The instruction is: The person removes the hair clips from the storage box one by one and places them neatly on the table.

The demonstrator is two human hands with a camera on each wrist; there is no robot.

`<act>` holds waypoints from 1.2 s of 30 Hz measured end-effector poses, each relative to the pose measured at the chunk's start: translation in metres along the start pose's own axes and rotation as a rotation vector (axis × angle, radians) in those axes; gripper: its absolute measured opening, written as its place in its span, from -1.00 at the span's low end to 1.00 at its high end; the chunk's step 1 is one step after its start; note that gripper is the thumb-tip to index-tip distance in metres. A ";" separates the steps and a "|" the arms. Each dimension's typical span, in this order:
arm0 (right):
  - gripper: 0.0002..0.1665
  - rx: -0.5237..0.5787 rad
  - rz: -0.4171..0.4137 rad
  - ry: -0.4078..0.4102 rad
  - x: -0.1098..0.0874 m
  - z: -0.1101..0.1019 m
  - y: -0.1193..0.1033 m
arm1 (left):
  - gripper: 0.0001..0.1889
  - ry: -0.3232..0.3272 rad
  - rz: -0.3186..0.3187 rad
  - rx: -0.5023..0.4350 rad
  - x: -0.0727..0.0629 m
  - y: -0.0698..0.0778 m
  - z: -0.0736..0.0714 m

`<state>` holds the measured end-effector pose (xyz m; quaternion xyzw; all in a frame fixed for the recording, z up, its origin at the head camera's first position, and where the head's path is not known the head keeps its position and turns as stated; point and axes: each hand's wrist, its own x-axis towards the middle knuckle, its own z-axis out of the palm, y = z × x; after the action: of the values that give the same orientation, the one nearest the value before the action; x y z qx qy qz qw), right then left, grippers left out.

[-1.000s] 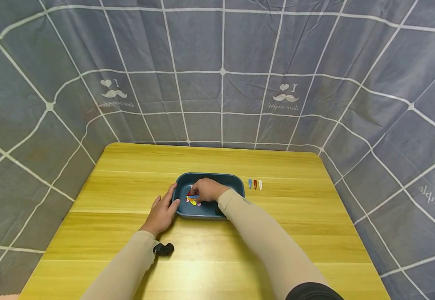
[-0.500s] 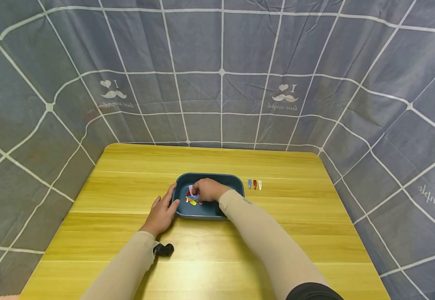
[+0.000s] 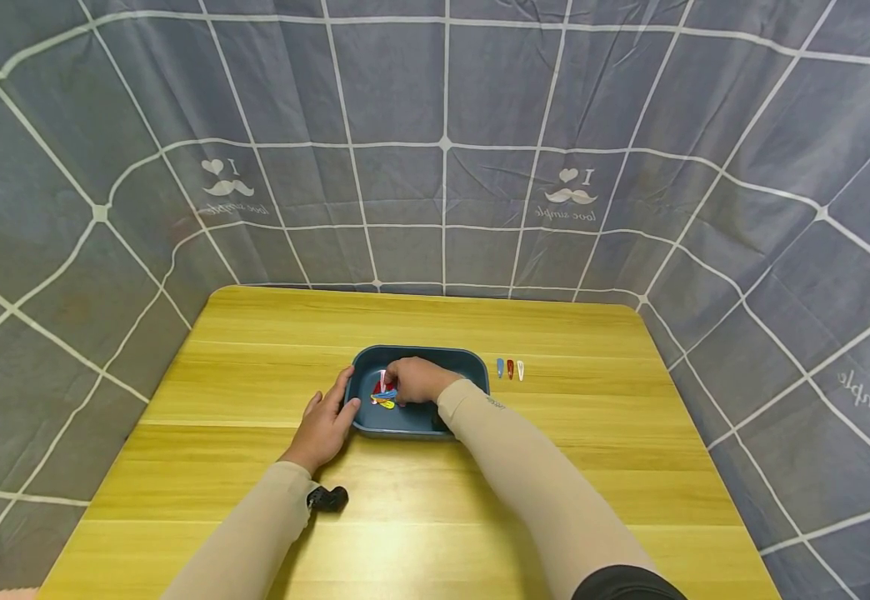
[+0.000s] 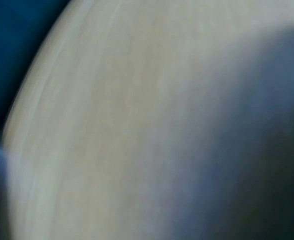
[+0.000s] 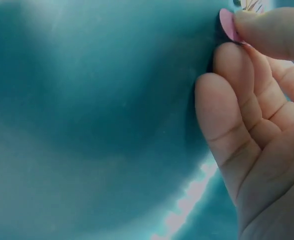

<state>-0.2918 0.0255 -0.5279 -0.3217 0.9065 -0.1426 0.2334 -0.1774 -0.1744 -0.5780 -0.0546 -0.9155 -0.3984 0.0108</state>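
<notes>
Inside the dark blue tray [image 3: 367,430], my right hand [image 3: 422,380] reaches to the left end, where several colourful hair clips [image 3: 384,395] lie in a small heap. In the right wrist view, its thumb and fingers pinch a pink hair clip [image 5: 227,24]; the hand hides part of the heap. My left hand [image 3: 321,427] rests against the tray's left rim, its fingers lying fairly straight along the side and the thumb touching the near corner. Only a blurred table surface and a strip of tray [image 4: 17,45] show in the left wrist view.
To the right of the tray a blue hair clip [image 3: 500,367], a red hair clip [image 3: 510,368] and a white hair clip [image 3: 521,371] lie in a row on the wooden table [image 3: 420,517]. A grey checked curtain [image 3: 405,192] stands behind and along both sides.
My right fingers have shifted slightly in the heap, and a pale pink clip at its back now shows. The pink piece at the heap's near side is out of sight. My left hand stays put.
</notes>
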 end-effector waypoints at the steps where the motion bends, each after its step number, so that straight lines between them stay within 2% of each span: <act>1: -0.60 0.009 -0.003 0.000 0.001 0.000 0.001 | -0.35 -0.001 -0.002 0.000 0.000 0.000 0.000; 11: -0.61 0.080 -0.024 0.015 0.005 0.002 0.015 | -0.35 0.004 -0.003 0.001 0.000 0.002 0.000; 20: -0.64 0.276 0.015 -0.008 -0.010 -0.011 0.015 | -0.33 -0.002 -0.010 0.004 -0.001 0.002 0.000; 24: -0.64 0.304 0.005 0.007 -0.013 -0.013 0.019 | -0.34 0.002 -0.007 0.011 -0.001 0.001 0.001; 31: -0.93 0.364 0.010 0.053 -0.019 -0.020 0.027 | -0.34 0.005 -0.007 0.002 -0.001 0.001 0.002; 33: -0.94 0.358 0.020 0.069 -0.021 -0.021 0.027 | -0.34 0.003 -0.009 0.000 -0.001 0.001 0.002; 36: -0.83 0.348 0.013 0.084 -0.024 -0.025 0.027 | -0.34 0.002 -0.008 0.000 -0.001 0.001 0.002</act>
<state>-0.3021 0.0646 -0.5095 -0.2641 0.8791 -0.3093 0.2484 -0.1762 -0.1730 -0.5787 -0.0505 -0.9158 -0.3982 0.0100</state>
